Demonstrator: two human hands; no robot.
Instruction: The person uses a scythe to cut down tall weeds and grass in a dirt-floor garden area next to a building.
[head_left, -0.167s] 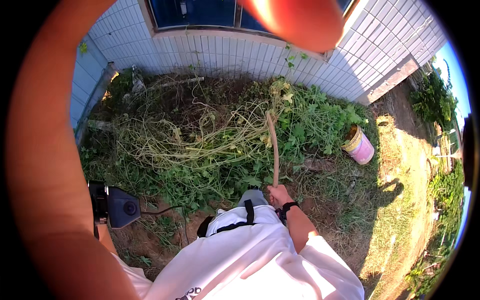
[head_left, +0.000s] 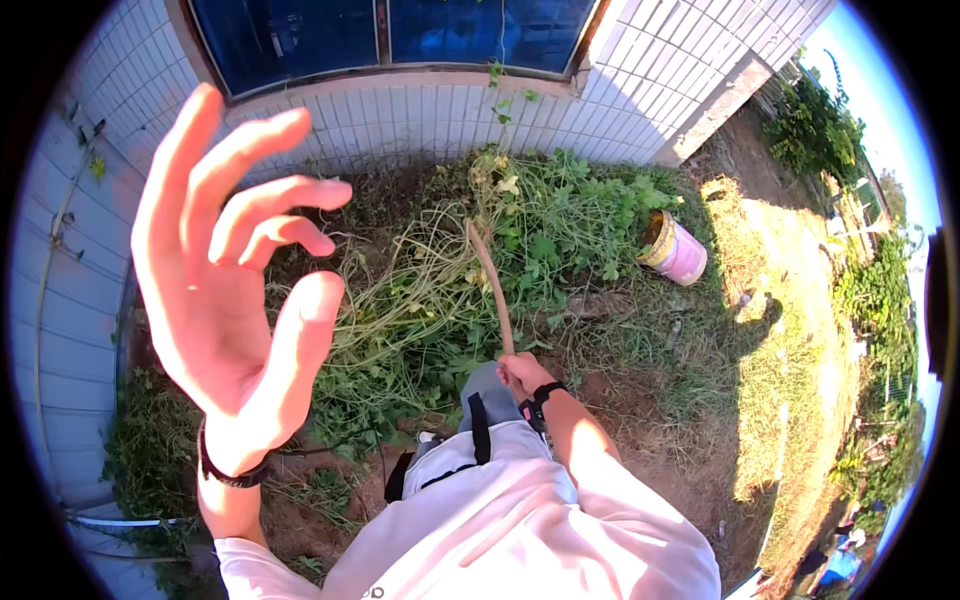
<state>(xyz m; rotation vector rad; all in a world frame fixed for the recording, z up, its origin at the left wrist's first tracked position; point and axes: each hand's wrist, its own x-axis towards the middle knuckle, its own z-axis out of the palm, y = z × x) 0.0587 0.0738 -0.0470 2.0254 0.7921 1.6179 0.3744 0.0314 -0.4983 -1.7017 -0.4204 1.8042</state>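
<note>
"What did you find, left to right?"
"The left hand (head_left: 225,320) was raised, fingers apart, empty. Tangled vines (head_left: 400,290) lay by the wooden stick (head_left: 492,280), clasped in the right hand (head_left: 525,374)."
"Step?"
"Apparently stick-work at the vines; next called for a firm grip."

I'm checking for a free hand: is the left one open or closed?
The left hand is open: its fingers and thumb stand apart, loosely curved, with nothing gripped between them.
</note>
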